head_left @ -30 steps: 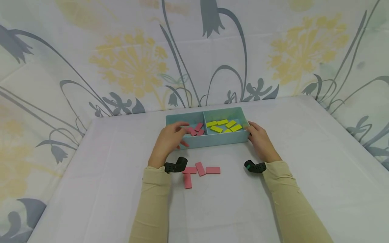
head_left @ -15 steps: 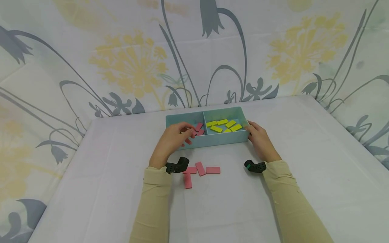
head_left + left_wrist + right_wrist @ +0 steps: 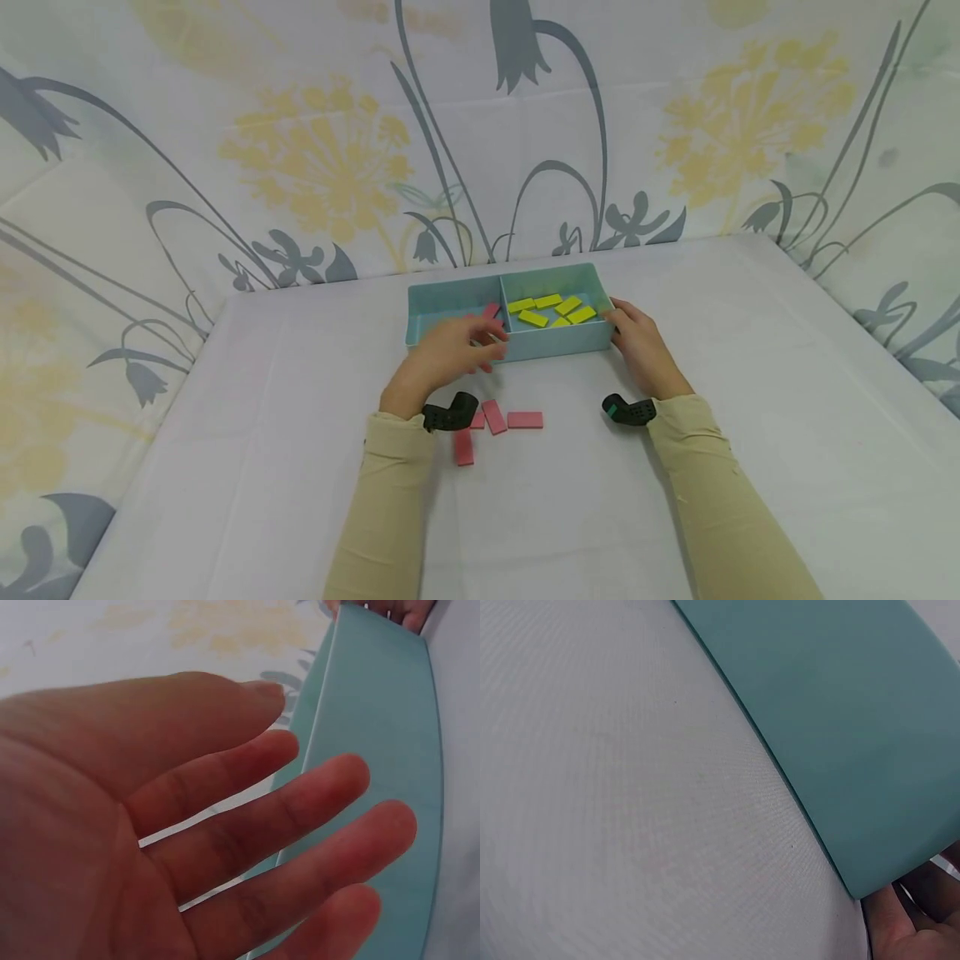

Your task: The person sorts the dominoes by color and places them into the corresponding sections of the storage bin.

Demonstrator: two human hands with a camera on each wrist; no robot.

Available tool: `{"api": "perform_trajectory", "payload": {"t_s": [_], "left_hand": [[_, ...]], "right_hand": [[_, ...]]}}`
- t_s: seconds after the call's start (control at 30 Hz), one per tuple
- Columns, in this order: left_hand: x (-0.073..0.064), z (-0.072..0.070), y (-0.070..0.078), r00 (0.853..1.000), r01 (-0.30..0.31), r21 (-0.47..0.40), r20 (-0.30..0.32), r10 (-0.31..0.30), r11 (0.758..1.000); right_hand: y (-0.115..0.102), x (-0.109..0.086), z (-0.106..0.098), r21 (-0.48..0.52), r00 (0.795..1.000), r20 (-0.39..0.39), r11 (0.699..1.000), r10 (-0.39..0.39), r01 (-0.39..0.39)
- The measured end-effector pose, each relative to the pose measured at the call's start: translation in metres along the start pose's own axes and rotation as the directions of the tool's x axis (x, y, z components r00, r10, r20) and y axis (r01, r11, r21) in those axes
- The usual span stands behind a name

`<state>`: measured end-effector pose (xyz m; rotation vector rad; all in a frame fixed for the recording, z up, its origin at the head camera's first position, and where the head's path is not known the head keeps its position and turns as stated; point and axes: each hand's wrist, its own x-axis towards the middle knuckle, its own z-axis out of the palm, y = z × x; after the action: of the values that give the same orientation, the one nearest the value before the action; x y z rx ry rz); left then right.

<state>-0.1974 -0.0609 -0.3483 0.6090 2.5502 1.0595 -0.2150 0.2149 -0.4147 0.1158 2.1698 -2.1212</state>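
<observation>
A light blue two-part box [image 3: 558, 340] sits at the back of the table. Yellow tiles [image 3: 534, 318] lie in its right compartment, and pink tiles [image 3: 491, 311] in the left one are partly covered by my left hand [image 3: 453, 354]. That hand is at the box's front wall near the divider. In the left wrist view its fingers [image 3: 322, 787] are spread and loosely straight, with nothing between them and the thumb. My right hand [image 3: 642, 350] grips the box's right end, thumb at the rim; in the right wrist view its fingers [image 3: 900, 922] pass behind the box's corner.
Several pink tiles [image 3: 525, 420] lie on the white tablecloth [image 3: 555, 517] in front of the box, one partly behind the left wrist's black camera band [image 3: 452, 412]. A flower-patterned cloth [image 3: 480, 133] rises behind the table's back edge.
My left hand has moved from over the left compartment rightward and toward me, to the front wall by the divider. My right hand stays at the box's right end.
</observation>
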Motion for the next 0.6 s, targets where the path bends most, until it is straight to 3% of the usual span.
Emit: {"api": "perform_trajectory", "payload": {"t_s": [0.23, 0.6], "left_hand": [[0.003, 0.012, 0.007, 0.996, -0.009, 0.024, 0.093, 0.007, 1.0], [0.007, 0.031, 0.02, 0.987, 0.023, 0.112, 0.155, -0.041, 0.993]], "right_hand": [[-0.001, -0.001, 0.0, -0.003, 1.0, 0.008, 1.0, 0.008, -0.008], [0.0, 0.001, -0.001, 0.02, 1.0, -0.002, 1.0, 0.012, -0.012]]}}
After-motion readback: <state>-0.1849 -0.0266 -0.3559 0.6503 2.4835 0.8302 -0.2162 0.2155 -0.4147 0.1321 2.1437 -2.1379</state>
